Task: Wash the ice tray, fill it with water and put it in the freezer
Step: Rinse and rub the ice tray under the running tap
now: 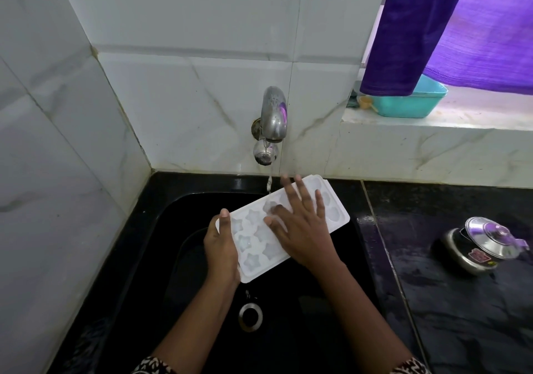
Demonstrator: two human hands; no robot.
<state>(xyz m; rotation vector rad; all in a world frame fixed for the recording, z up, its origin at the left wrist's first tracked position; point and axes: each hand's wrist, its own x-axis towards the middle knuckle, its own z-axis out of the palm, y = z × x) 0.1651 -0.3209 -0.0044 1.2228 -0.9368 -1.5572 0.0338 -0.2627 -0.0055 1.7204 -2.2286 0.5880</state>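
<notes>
Over a black sink [138, 258], left hand [220, 251] grips the tray [253, 246] under running tap [272, 114] while flat right hand [300, 229] rubs its cups clean.

i see a home kitchen: black sink [150, 258], wall tap [272, 117], marble tiles [187, 27], steel pot [484, 245] on the counter [461, 301]

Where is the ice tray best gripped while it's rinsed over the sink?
Grip the ice tray by the flat rim at its short left end, coming from the left with the thumb on top. The left hand holds there; the right hand lies flat across the star pockets.
</notes>
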